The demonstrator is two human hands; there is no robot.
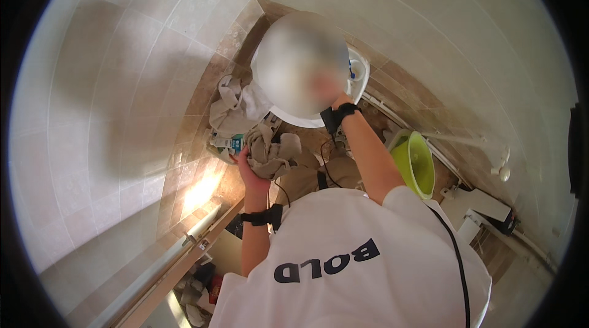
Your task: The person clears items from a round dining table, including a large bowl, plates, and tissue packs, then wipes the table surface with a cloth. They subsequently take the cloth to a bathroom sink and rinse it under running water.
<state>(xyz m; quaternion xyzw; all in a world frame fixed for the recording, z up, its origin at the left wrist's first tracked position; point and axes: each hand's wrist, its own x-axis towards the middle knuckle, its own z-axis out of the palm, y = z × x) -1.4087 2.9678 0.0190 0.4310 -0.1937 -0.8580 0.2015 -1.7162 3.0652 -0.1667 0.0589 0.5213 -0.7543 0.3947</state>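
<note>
My left hand (pixel 252 172) holds a bunched grey-beige cloth (pixel 269 155), with the palm and fingers cupped around its left side. Farther forward, my right hand (pixel 341 100) reaches over a white washbasin (pixel 301 119). A round blurred patch covers most of the basin and the fingers of that hand, so whatever they touch is hidden. On the basin's right side the rim (pixel 366 68) shows, with a small blue item (pixel 352 72) lying by a round recess. Another light cloth (pixel 237 105) is draped to the left of the basin.
A basket (pixel 216 152) with packaged items stands left of the cloth. A lime-green plastic bucket (pixel 419 164) is at my right, near a white pipe (pixel 391 114) along the tiled wall. Behind on the left is a door edge (pixel 202 245).
</note>
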